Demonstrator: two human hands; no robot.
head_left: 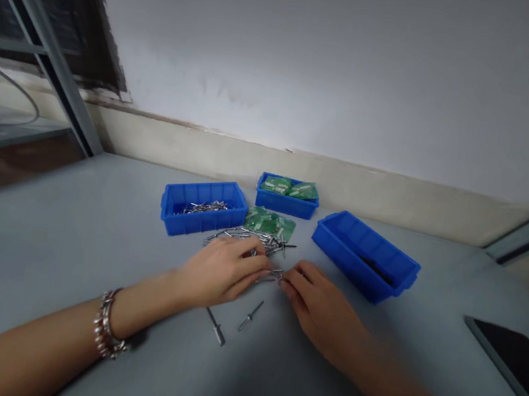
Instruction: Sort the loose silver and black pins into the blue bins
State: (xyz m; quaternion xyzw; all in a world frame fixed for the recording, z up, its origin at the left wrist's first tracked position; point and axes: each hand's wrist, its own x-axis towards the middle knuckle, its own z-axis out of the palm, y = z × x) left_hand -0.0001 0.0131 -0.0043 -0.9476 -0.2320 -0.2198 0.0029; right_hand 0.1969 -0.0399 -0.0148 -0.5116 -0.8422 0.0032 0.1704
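Observation:
My left hand (pixel 226 271) is closed at the near edge of a pile of silver blind rivets (pixel 264 241), its fingers bent together and their tips partly hidden. Opposite it, my right hand (pixel 315 304) pinches at a small rivet (pixel 277 272) in the gap between the two hands. Whether the left fingers grip a rivet too, I cannot make out. Closer to me, two loose rivets lie on the table: a longer one (pixel 217 332) and a shorter one (pixel 250 316).
Behind the pile lies a green printed packet (pixel 271 221). A blue bin (pixel 204 220) of rivets stands left, another blue bin (pixel 286 205) with green packets at the back, and a blue bin (pixel 360 258) with dark pieces right. A dark flat device (pixel 516 362) lies far right.

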